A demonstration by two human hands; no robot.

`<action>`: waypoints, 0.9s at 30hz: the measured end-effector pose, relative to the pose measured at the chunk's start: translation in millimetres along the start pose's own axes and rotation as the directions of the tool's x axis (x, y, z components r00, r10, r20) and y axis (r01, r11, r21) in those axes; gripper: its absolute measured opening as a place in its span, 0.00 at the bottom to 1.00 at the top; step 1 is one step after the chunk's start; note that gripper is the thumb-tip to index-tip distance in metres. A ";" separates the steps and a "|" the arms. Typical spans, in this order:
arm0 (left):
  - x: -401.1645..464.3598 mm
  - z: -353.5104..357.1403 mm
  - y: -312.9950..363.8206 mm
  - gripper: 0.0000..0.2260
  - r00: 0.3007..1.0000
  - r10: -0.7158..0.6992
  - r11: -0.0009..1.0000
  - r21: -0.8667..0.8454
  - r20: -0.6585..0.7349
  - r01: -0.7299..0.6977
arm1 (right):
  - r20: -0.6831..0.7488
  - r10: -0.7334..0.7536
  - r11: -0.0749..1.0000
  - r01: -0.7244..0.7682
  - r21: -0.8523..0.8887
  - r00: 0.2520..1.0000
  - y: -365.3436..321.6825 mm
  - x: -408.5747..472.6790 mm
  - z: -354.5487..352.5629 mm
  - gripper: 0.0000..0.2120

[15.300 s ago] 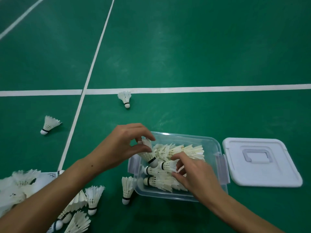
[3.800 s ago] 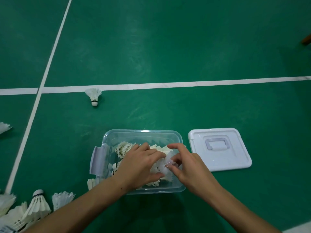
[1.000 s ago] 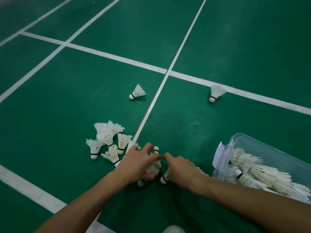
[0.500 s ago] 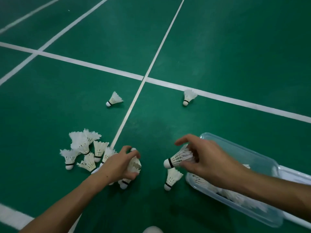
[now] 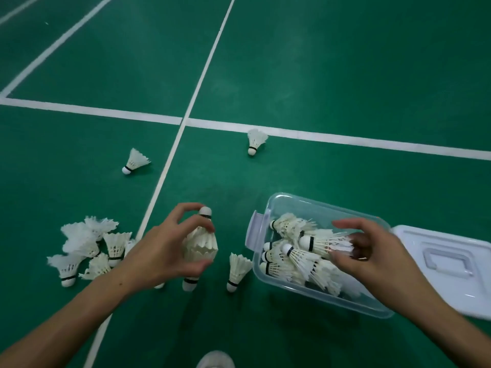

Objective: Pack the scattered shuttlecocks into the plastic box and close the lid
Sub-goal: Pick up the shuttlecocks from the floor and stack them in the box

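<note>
The clear plastic box point(image 5: 273, 208) lies on the green court floor at centre right, holding several white shuttlecocks. My right hand point(image 5: 372, 253) is over the box and pinches a shuttlecock point(image 5: 321, 241) by its feathers, cork pointing left. My left hand point(image 5: 164, 251) grips a stacked bunch of shuttlecocks point(image 5: 202, 243), corks up, just left of the box. Another shuttlecock point(image 5: 237, 269) lies between my left hand and the box. A pile of shuttlecocks point(image 5: 87, 245) lies at the left. The white lid point(image 5: 451, 264) lies right of the box, handle up.
Two lone shuttlecocks lie farther out: one point(image 5: 135, 160) left of the white court line and one point(image 5: 255, 140) by the crossing line. A white shoe tip point(image 5: 215, 359) shows at the bottom edge. White court lines point(image 5: 170, 155) cross the floor.
My right hand carried its shuttlecock from beside the box to over the box. My left hand lifted the stacked bunch off the floor and turned it cork up.
</note>
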State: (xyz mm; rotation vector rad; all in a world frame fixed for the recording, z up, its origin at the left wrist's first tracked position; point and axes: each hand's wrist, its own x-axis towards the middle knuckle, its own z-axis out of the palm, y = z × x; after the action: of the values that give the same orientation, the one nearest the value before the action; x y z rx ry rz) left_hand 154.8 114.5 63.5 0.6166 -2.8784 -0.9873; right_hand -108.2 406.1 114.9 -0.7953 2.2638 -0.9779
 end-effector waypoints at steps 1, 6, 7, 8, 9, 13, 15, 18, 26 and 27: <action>4.2 -3.5 12.8 0.24 0.999 0.040 0.999 0.013 -0.006 -0.039 | 0.027 0.016 1.000 -0.016 -0.003 1.000 4.7 -1.0 5.8 0.22; 23.2 -4.9 56.4 0.24 0.983 0.182 0.979 0.094 -0.003 -0.181 | 0.132 0.023 0.999 -0.017 -0.046 0.991 9.1 5.3 44.3 0.25; 25.9 -3.0 61.4 0.24 0.981 0.193 0.977 0.098 -0.009 -0.191 | 0.160 0.027 0.997 -0.016 -0.070 0.987 7.7 8.0 50.9 0.26; 27.9 -0.8 65.2 0.24 0.980 0.199 0.976 0.096 -0.015 -0.197 | 0.184 0.032 0.995 -0.013 -0.103 0.982 6.2 10.8 56.1 0.26; 29.5 1.2 68.2 0.24 0.979 0.205 0.975 0.093 -0.019 -0.202 | 0.200 0.040 0.990 -0.013 -0.138 0.979 5.7 13.8 61.0 0.27; 33.8 8.0 74.2 0.24 0.976 0.218 0.972 0.090 -0.007 -0.217 | 0.239 0.114 0.982 -0.073 -0.175 0.964 7.6 22.4 72.9 0.30; 36.0 9.7 76.2 0.24 0.976 0.217 0.972 0.089 -0.002 -0.216 | 0.259 0.144 0.977 -0.094 -0.193 0.955 10.8 25.0 76.8 0.31; 38.6 11.5 79.1 0.24 0.974 0.225 0.971 0.085 -0.001 -0.224 | 0.299 0.160 0.965 -0.086 -0.247 0.941 13.8 28.5 80.8 0.32; 42.4 15.8 82.4 0.23 0.975 0.220 0.976 -0.008 0.021 -0.220 | 0.494 0.178 0.984 -0.150 -0.096 0.851 19.4 41.1 52.9 0.43; 42.2 15.8 82.4 0.23 0.975 0.219 0.975 -0.029 0.021 -0.219 | 0.492 0.158 0.987 -0.153 -0.051 0.856 22.4 40.3 48.9 0.43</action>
State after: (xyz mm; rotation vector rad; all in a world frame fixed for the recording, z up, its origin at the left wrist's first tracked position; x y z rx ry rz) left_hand 84.1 167.0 96.2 0.2784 -2.8689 -1.0044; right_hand -109.4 368.7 59.1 -0.7500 1.8488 -0.5989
